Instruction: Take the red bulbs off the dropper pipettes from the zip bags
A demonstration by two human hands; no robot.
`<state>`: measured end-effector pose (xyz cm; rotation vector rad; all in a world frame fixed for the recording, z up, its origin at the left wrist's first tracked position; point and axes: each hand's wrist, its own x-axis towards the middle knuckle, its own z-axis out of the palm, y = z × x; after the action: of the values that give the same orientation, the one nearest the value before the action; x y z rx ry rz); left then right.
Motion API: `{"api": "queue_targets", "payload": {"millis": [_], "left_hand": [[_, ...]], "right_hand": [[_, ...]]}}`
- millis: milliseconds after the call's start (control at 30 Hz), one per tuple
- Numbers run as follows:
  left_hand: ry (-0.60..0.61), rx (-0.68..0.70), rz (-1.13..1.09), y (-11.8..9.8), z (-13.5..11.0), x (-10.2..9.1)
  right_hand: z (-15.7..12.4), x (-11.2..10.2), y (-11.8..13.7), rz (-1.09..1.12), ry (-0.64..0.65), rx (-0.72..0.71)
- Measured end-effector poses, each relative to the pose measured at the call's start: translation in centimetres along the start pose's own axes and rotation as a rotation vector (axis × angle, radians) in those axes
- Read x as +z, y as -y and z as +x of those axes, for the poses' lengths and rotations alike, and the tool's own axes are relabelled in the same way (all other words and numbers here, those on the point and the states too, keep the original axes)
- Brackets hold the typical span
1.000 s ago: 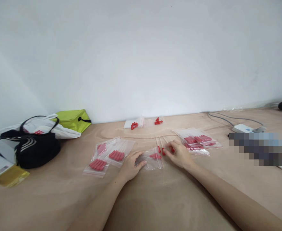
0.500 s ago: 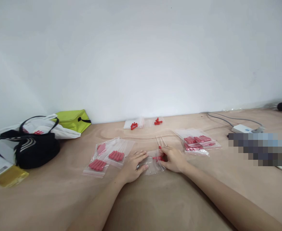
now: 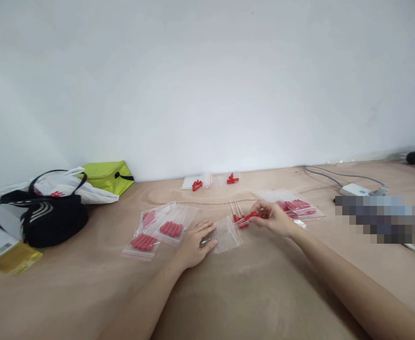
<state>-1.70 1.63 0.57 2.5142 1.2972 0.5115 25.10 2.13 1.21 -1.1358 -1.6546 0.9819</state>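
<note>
A small clear zip bag (image 3: pixel 226 235) lies flat in front of me with its mouth to the right. My left hand (image 3: pixel 196 243) rests on its left end, fingers stretched out and thumb apart. Between the thumb and fingers of my right hand (image 3: pixel 272 218) are red-ended white sticks (image 3: pixel 252 215), pinched by their red ends. Their thin white shafts point left, at the bag's mouth; whether the tips are inside I cannot tell. Just beyond lie more loose red-ended sticks (image 3: pixel 235 218), shafts pointing away from me.
Filled bags of red-ended sticks lie at left (image 3: pixel 171 229) and right (image 3: pixel 297 205). At the back are small red pieces (image 3: pixel 197 184) on bags. A black bag (image 3: pixel 56 219) and a green box-shaped bag (image 3: pixel 104 177) stand left. A power strip (image 3: pixel 354 190) and cable lie right.
My right hand has moved right and up from the bag's mouth, and now holds red-ended sticks with shafts toward the bag. My left hand has stayed in place.
</note>
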Motion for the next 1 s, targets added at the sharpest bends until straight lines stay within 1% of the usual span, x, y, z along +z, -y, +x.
{"api": "queue_targets", "payload": {"millis": [67,133,200,267,333,433,500,567,600,667,733,833,900,1000], "left_hand": [[-0.039,-0.052,0.026,0.1,0.0,0.3],[-0.072,-0.112,0.069,0.2,-0.1,0.7],[-0.106,-0.159,0.122,0.2,-0.2,1.1],[-0.158,-0.189,0.173,0.3,-0.2,1.5],[-0.233,-0.198,0.21,0.4,-0.2,1.8],[-0.335,-0.154,0.222,0.4,-0.1,1.8],[-0.335,-0.081,0.188,0.3,0.1,1.5],[-0.254,0.001,0.14,0.1,0.2,1.2],[-0.196,0.03,0.121,0.0,0.2,1.0],[-0.092,0.058,0.099,-0.2,0.2,0.8],[-0.062,0.036,0.093,-0.4,0.3,0.7],[-0.127,-0.065,0.081,-0.5,0.7,0.8],[-0.178,-0.149,0.08,-0.4,1.1,0.8],[-0.209,-0.264,0.095,-0.2,1.5,0.4]], "right_hand": [[0.4,-1.2,-0.2,0.048,-0.134,-0.042],[0.7,-1.8,-0.8,0.007,-0.305,-0.104],[0.9,-1.7,-1.6,-0.141,-0.467,-0.154],[0.8,-1.1,-2.6,-0.35,-0.554,-0.201],[0.6,-0.4,-3.5,-0.535,-0.533,-0.257],[0.2,0.3,-4.2,-0.713,-0.41,-0.324],[-0.1,0.6,-4.3,-0.781,-0.328,-0.332],[-0.3,0.8,-4.2,-0.798,-0.274,-0.302],[-0.4,0.9,-4.0,-0.782,-0.264,-0.275],[-0.5,1.1,-3.7,-0.7,-0.286,-0.205],[-0.3,1.3,-3.6,-0.578,-0.343,-0.125],[0.1,1.5,-3.7,-0.403,-0.419,-0.007],[0.2,1.5,-3.8,-0.31,-0.431,0.052],[0.2,1.5,-3.9,-0.301,-0.449,0.086]]}}
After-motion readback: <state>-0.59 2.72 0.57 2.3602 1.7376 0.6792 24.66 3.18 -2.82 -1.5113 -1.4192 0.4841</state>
